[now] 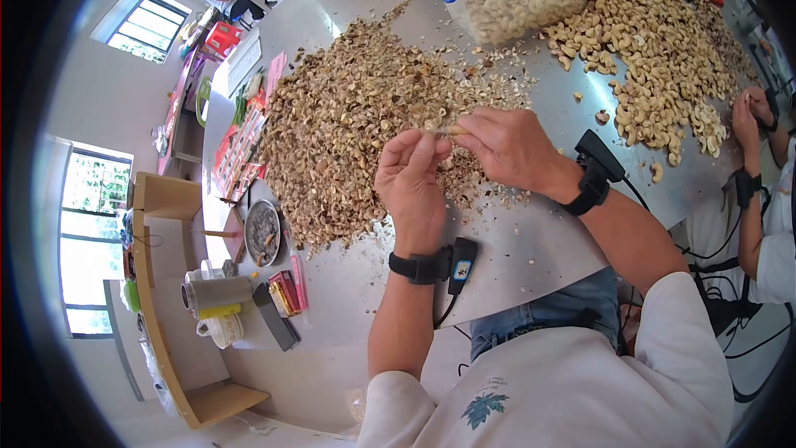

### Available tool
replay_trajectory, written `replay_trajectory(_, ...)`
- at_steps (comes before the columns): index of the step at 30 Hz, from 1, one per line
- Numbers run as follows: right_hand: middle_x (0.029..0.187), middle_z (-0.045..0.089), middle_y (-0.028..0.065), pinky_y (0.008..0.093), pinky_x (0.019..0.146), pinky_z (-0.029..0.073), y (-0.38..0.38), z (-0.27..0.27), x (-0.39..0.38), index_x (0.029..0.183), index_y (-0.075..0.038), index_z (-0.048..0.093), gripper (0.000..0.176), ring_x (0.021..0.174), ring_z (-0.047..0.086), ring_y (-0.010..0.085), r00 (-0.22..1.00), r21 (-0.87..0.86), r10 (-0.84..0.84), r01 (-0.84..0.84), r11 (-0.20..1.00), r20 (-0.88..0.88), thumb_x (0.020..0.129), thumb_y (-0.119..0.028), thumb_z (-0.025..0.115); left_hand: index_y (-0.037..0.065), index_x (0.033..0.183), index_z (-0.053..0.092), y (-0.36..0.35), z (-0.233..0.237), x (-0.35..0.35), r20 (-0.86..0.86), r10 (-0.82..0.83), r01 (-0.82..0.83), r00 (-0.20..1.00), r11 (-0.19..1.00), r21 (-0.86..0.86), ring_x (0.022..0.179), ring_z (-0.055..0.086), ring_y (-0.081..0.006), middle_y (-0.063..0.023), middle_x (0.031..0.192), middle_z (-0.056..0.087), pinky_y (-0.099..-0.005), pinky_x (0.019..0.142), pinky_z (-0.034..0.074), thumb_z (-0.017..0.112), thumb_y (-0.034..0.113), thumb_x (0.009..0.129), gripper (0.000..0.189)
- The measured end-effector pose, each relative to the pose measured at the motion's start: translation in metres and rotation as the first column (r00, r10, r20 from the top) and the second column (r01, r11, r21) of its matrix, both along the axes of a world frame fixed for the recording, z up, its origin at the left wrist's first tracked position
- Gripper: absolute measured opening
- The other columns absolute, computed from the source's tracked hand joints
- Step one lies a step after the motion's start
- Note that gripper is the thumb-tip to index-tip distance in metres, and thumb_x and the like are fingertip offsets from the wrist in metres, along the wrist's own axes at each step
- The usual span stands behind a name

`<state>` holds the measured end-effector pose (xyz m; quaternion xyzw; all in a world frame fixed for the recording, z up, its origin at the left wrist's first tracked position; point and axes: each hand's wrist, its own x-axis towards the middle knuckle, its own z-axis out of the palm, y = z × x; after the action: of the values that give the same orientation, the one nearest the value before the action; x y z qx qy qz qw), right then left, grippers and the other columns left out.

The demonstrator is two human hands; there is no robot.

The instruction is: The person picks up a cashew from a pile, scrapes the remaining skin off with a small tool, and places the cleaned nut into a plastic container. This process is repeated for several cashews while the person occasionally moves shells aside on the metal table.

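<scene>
Left hand (410,187) and right hand (507,149) closed fingertip to fingertip on one small nut (448,130), perhaps with a blade, over the bench (514,241). Beyond them a big husk heap (356,108); right of the right hand, peeled cashews (655,58) piled high: plenty done.

Brown cashew-shell heap (356,108) centre frame on steel tabletop (531,241); pale peeled-cashew pile (655,50) upper right; clear plastic tub (531,0) between them, top.

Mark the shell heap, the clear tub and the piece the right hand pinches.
shell heap (348,91), head view, middle of the pile.
clear tub (518,8), head view, its see-through side wall.
pinched piece (448,129), head view, pale end showing beyond the right hand (510,149).
</scene>
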<state>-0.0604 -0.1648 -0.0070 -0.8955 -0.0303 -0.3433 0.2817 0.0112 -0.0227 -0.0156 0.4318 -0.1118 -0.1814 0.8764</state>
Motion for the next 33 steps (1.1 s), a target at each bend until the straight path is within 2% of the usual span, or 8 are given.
replay_trajectory(4, 0.072, 0.056, 0.0112, 0.0403, 0.052, 0.044, 0.000, -0.002, 0.001, 0.085, -0.005, 0.058, 0.009, 0.062, 0.057, 0.0327, 1.000, 0.029, 0.010, -0.010, 1.000, 0.020, 0.082, -0.012, 0.061, 0.001, 0.096, 0.060, 0.001, -0.001, 0.002, 0.012, -0.011, 0.011, 1.000, 1.000, 0.006, 0.077, 0.067, -0.0190, -0.0118, 0.089, 0.067, -0.0280, 0.072, 0.056, 0.060, -0.004, 0.085, 0.012)
replay_trajectory(7, 0.071, 0.057, 0.0121, 0.0407, 0.053, 0.045, -0.007, -0.009, 0.007, 0.084, -0.004, 0.058, 0.009, 0.063, 0.057, 0.0331, 0.991, 0.029, -0.096, 0.094, 0.995, 0.091, 0.083, -0.013, 0.061, 0.001, 0.097, 0.059, 0.001, 0.001, 0.001, 0.070, -0.004, 0.001, 0.998, 0.999, 0.041, 0.077, 0.067, -0.0190, -0.0121, 0.090, 0.067, -0.0289, 0.072, 0.056, 0.060, -0.004, 0.085, 0.013)
replay_trajectory(10, 0.070, 0.057, 0.0109, 0.0413, 0.056, 0.046, -0.020, -0.006, 0.005, 0.074, -0.005, 0.057, 0.016, 0.066, 0.058, 0.0326, 1.000, 0.080, -0.020, 0.019, 0.997, 0.015, 0.083, -0.018, 0.059, 0.000, 0.099, 0.058, 0.000, 0.004, 0.001, 0.089, -0.005, -0.001, 0.996, 0.998, 0.065, 0.077, 0.067, -0.0190, -0.0122, 0.090, 0.067, -0.0295, 0.071, 0.057, 0.060, -0.006, 0.084, 0.016)
replay_trajectory(13, 0.069, 0.057, 0.0124, 0.0414, 0.057, 0.046, -0.020, -0.004, 0.004, 0.075, -0.004, 0.057, 0.017, 0.069, 0.058, 0.0338, 0.998, 0.143, 0.060, -0.056, 0.988, -0.021, 0.082, -0.020, 0.060, -0.001, 0.102, 0.056, -0.001, 0.000, 0.002, 0.145, 0.007, -0.019, 0.989, 0.996, 0.084, 0.076, 0.066, -0.0187, -0.0122, 0.089, 0.066, -0.0292, 0.071, 0.056, 0.061, -0.006, 0.083, 0.020)
replay_trajectory(19, 0.072, 0.058, 0.0127, 0.0394, 0.058, 0.046, -0.017, -0.001, 0.000, 0.083, -0.003, 0.060, 0.013, 0.067, 0.058, 0.0321, 0.986, 0.078, 0.164, -0.161, 0.984, -0.032, 0.081, -0.015, 0.063, -0.004, 0.108, 0.050, -0.003, 0.004, -0.002, 0.224, 0.029, -0.067, 0.974, 0.984, 0.165, 0.074, 0.065, -0.0172, -0.0116, 0.089, 0.065, -0.0269, 0.071, 0.054, 0.061, -0.007, 0.082, 0.029)
replay_trajectory(25, 0.071, 0.057, 0.0103, 0.0415, 0.058, 0.046, -0.010, 0.004, -0.003, 0.074, -0.006, 0.058, 0.016, 0.069, 0.059, 0.0322, 0.996, -0.042, 0.063, -0.066, 0.997, -0.066, 0.082, -0.020, 0.060, -0.004, 0.112, 0.046, -0.002, 0.011, -0.005, 0.288, 0.022, -0.106, 0.958, 0.954, 0.280, 0.075, 0.064, -0.0157, -0.0117, 0.089, 0.064, -0.0253, 0.070, 0.053, 0.062, -0.006, 0.082, 0.034)
replay_trajectory(31, 0.069, 0.059, 0.0144, 0.0440, 0.059, 0.045, -0.020, -0.011, 0.006, 0.072, -0.005, 0.058, 0.019, 0.068, 0.059, 0.0351, 0.996, 0.108, -0.058, 0.065, 0.992, -0.072, 0.083, -0.021, 0.058, -0.005, 0.116, 0.043, -0.002, 0.019, -0.011, 0.316, -0.019, -0.102, 0.949, 0.926, 0.363, 0.074, 0.064, -0.0172, -0.0125, 0.089, 0.064, -0.0266, 0.071, 0.053, 0.062, -0.006, 0.081, 0.040)
replay_trajectory(33, 0.069, 0.059, 0.0157, 0.0448, 0.059, 0.045, -0.028, -0.008, 0.005, 0.072, -0.004, 0.058, 0.021, 0.068, 0.058, 0.0362, 0.994, 0.147, 0.018, -0.001, 0.989, -0.111, 0.082, -0.022, 0.059, -0.005, 0.117, 0.043, -0.003, 0.019, -0.011, 0.321, -0.019, -0.103, 0.947, 0.928, 0.358, 0.075, 0.064, -0.0173, -0.0128, 0.089, 0.064, -0.0268, 0.071, 0.053, 0.062, -0.006, 0.081, 0.040)
